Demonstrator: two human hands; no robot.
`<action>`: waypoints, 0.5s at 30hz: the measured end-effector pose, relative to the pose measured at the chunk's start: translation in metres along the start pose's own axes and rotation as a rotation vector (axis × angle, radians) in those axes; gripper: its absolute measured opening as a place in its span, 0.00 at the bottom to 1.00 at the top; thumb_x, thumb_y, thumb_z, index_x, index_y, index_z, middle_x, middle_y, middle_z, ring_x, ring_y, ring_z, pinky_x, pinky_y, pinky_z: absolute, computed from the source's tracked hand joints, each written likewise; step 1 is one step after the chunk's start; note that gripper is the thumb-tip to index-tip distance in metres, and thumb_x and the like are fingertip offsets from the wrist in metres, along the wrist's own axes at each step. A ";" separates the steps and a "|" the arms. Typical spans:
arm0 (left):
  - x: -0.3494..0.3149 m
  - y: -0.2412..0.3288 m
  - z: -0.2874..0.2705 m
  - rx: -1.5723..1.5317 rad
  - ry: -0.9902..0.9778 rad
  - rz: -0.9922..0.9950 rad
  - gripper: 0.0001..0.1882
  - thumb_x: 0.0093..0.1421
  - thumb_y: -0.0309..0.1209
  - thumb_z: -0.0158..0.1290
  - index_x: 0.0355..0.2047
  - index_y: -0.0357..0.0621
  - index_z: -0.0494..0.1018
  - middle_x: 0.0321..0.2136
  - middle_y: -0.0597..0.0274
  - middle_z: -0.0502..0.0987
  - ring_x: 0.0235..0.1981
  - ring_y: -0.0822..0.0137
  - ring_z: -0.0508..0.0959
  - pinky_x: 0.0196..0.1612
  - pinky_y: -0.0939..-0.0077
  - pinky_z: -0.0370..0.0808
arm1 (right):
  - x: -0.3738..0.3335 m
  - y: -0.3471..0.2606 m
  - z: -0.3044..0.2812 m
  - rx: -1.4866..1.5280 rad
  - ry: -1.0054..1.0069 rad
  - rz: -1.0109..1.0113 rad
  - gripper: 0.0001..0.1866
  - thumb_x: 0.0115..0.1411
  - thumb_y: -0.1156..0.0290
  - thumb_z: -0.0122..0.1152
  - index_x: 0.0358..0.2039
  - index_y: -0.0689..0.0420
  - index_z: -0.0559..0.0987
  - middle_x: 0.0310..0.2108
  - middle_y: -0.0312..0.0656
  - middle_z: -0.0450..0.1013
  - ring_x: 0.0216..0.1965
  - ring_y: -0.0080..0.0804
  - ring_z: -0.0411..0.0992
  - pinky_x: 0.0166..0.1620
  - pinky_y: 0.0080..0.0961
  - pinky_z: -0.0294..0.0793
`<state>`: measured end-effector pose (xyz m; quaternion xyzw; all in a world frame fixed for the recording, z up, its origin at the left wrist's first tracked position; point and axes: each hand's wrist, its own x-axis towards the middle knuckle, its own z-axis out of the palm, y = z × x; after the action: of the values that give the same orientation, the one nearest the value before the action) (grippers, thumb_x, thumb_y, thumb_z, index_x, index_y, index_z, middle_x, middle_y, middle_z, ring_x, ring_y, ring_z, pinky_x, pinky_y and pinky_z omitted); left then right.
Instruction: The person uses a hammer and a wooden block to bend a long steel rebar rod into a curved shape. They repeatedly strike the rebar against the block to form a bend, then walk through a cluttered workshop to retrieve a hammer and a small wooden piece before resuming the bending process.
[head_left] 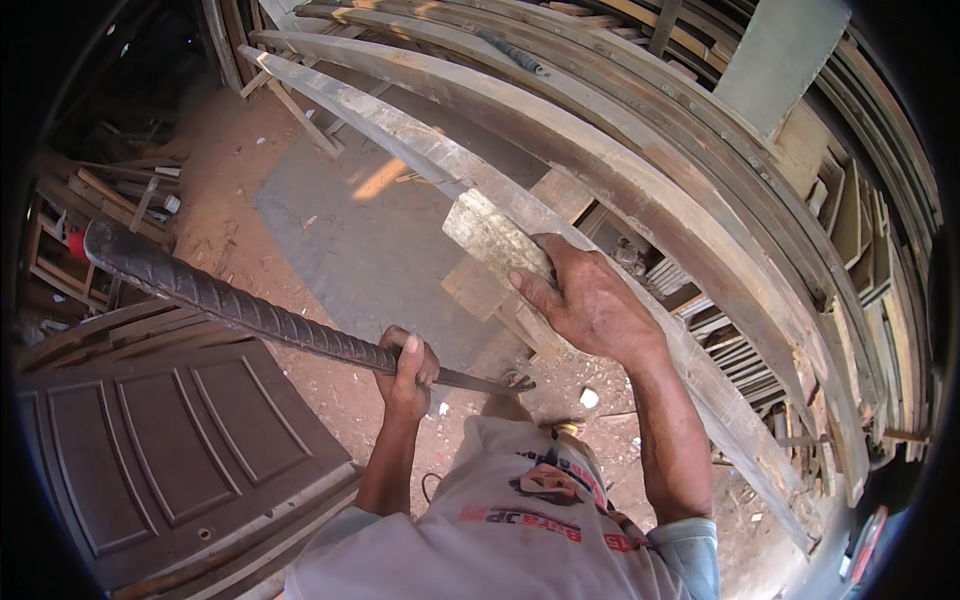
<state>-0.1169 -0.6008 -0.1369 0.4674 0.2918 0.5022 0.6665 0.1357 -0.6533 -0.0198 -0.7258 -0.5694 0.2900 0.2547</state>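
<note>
My left hand (405, 372) is closed around a ribbed iron pry bar (250, 325). The bar slants across in front of me, its broad flattened end at upper left and its thin, split-looking tip close to my body. With thumb and fingers, my right hand (600, 305) grips a short, pale, worn wooden block (497, 236). That block lies against the near edge of a long grey wooden plank (385, 130), which runs from the far left to the near right. The underside of the block and some of my right fingers are hidden.
Beyond the plank lie more long boards (600, 135) and a grey-green panel (785, 65). A brown panelled door (180, 445) rests at the lower left, with scrap wood (110, 200) behind it. A grey sheet (340, 230) covers part of the dirt floor.
</note>
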 end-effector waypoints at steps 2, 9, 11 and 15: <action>-0.005 0.009 -0.013 0.031 -0.002 0.032 0.14 0.69 0.32 0.50 0.27 0.47 0.59 0.14 0.71 0.59 0.13 0.79 0.57 0.18 0.79 0.58 | 0.012 -0.003 0.009 0.059 -0.057 0.040 0.29 0.62 0.55 0.65 0.51 0.68 0.73 0.33 0.61 0.77 0.38 0.54 0.79 0.45 0.46 0.74; -0.011 0.031 -0.014 -0.032 -0.146 0.022 0.15 0.69 0.32 0.50 0.27 0.46 0.59 0.14 0.68 0.60 0.14 0.77 0.58 0.18 0.78 0.58 | -0.054 0.082 0.144 0.591 -0.276 0.175 0.32 0.58 0.55 0.69 0.57 0.61 0.73 0.46 0.56 0.77 0.49 0.43 0.75 0.54 0.36 0.71; -0.008 0.038 -0.002 -0.120 -0.262 0.017 0.15 0.69 0.34 0.50 0.27 0.46 0.59 0.15 0.69 0.60 0.15 0.77 0.58 0.19 0.78 0.58 | -0.061 0.088 0.161 0.651 -0.337 0.192 0.35 0.60 0.51 0.66 0.59 0.62 0.71 0.50 0.56 0.75 0.53 0.44 0.73 0.57 0.37 0.68; -0.002 0.050 0.036 -0.159 -0.549 0.023 0.19 0.73 0.46 0.42 0.29 0.48 0.58 0.15 0.71 0.59 0.14 0.78 0.58 0.21 0.79 0.61 | -0.083 0.106 0.177 0.692 -0.406 0.378 0.54 0.59 0.28 0.47 0.72 0.58 0.53 0.72 0.54 0.50 0.73 0.48 0.47 0.73 0.41 0.40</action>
<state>-0.1067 -0.6115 -0.0775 0.5354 0.0550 0.3855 0.7495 0.0669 -0.7507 -0.2076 -0.6174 -0.3346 0.6418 0.3082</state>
